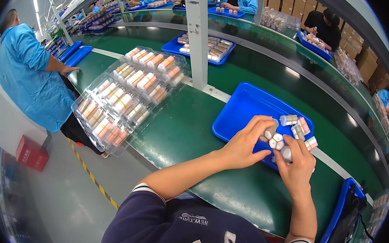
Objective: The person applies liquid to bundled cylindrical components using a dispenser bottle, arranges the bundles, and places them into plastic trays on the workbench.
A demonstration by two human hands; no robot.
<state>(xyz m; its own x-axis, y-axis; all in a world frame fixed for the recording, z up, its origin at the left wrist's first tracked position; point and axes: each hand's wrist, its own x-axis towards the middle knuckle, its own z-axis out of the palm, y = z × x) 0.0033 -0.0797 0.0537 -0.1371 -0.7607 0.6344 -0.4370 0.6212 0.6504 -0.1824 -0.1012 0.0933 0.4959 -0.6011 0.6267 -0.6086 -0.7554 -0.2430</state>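
Over a blue tray [237, 113], both my hands are closed around a cluster of small tubes [276, 141] with rounded white ends facing up. My left hand [247, 145] holds it from the left, its index finger curled over the far side and its thumb near the front. My right hand [297, 164] grips from the right with bent fingers, beside another round white end. Just beyond my right hand lie several banded bundles of pink, white and tan tubes [297, 128] at the tray's right end. My fingers hide the cluster's lower part.
Left on the green bench [177, 134] are clear plastic trays [130, 92] of banded bundles. A grey post [197, 34] stands ahead, near another filled blue tray [230, 50]. A person in blue [28, 75] stands left; others work across the belt. A blue bin [341, 212] sits right.
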